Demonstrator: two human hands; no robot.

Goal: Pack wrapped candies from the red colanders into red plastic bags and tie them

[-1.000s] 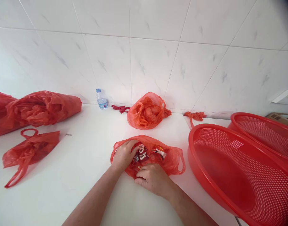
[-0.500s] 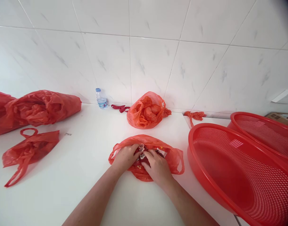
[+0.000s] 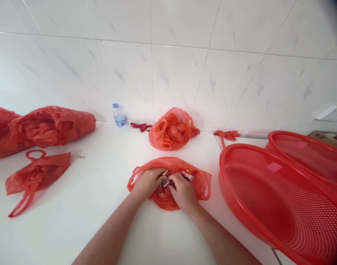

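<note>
In the middle of the white table, a thin red plastic bag (image 3: 171, 205) lies with its mouth spread open toward me. Shiny dark-red printed packets (image 3: 165, 181) with white and yellow lettering show inside it. My left hand (image 3: 149, 183) reaches in from the left, thumb and fingers closed on a packet. From the right, my right hand (image 3: 183, 191) pinches at the same spot, its fingertips against the left thumb's side. The bag's sides partly cover the fingers of both hands. Loop handles stick out at either end of the bag.
A red bag stuffed with bags (image 3: 170, 132) stands against the tiled wall, beside a small water bottle (image 3: 120, 119). Large red bags (image 3: 52, 125) and a flat red bag (image 3: 38, 173) lie left. Red perforated baskets (image 3: 256, 198) take up the right side.
Both hands stay in the bag and shift slightly, drawing closer over the packets. The packets have turned a little. The bag's right handle has moved slightly inward.
</note>
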